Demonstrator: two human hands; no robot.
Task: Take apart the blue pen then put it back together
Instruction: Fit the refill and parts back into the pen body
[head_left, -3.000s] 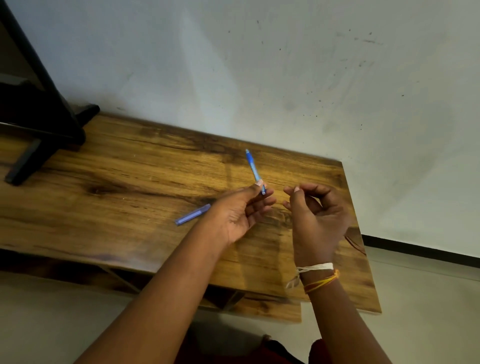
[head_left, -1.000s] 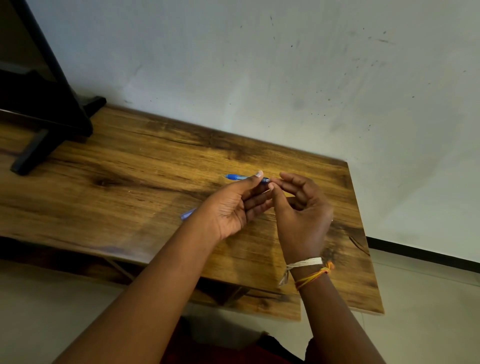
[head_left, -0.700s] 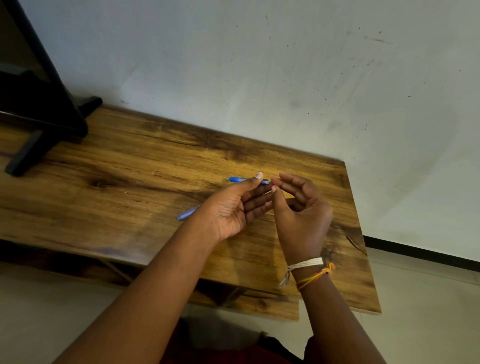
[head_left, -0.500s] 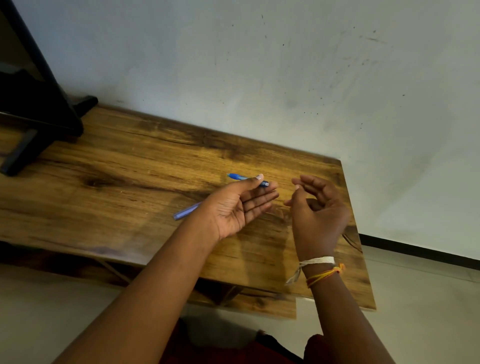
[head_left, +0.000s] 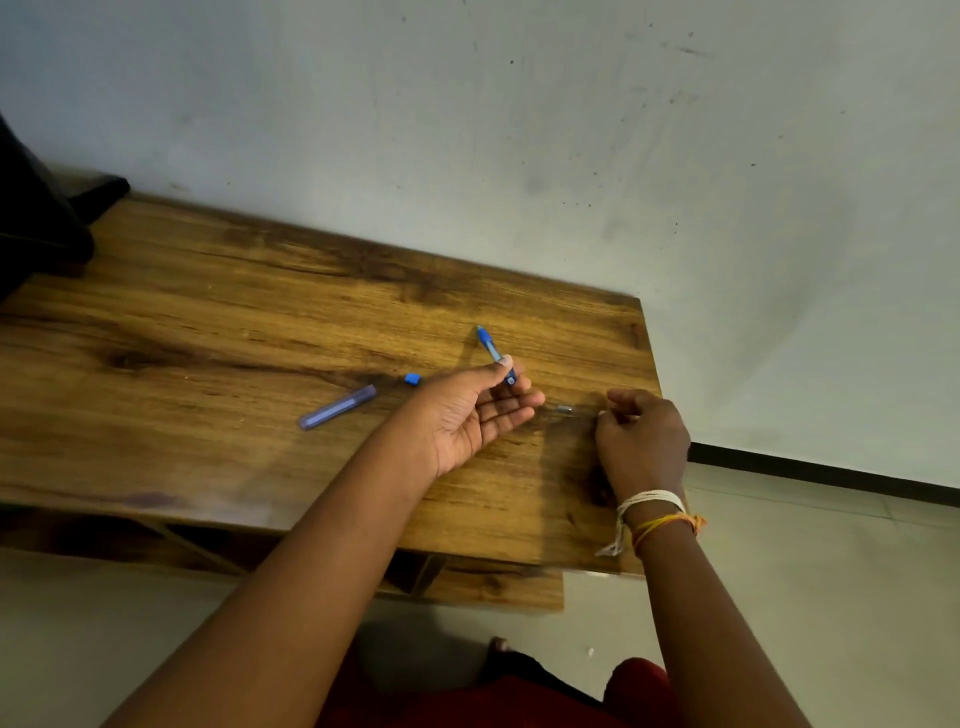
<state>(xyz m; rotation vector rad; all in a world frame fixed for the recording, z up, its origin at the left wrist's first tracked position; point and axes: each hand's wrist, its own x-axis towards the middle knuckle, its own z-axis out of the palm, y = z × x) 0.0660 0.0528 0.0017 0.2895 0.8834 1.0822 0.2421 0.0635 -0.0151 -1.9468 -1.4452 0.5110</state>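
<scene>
Since half a second ago, the right hand (head_left: 641, 441) is being drawn away toward four o'clock, down to the tabletop near the right edge, and a small blue end piece (head_left: 412, 379) is now being shown uncovered beside the left wrist.

A blue pen section (head_left: 496, 356) is being pinched between the thumb and forefinger of the left hand (head_left: 475, 410), its pointed end being aimed toward eleven o'clock above the wood, while the remaining fingers are being held out loosely. The right hand is being kept curled, fingertips together, at the end of a thin, nearly clear piece tipped with a small metallic bit (head_left: 563, 409); whether that piece is actually being pinched or only touched cannot be told, since it is blurred. It is being judged to be the refill or spring pulled out of the barrel.

At nine o'clock from the left hand, a translucent purple-blue cap (head_left: 337, 407) is being left lying flat on the wooden table (head_left: 208, 322), with the blue end piece just beside it, apart.

Disassembly is being judged as nearly finished. Next, the inner piece is being expected to need laying down, then realigning with the narrow open end of the held section, which calls for a steady, fine pinch.
</scene>
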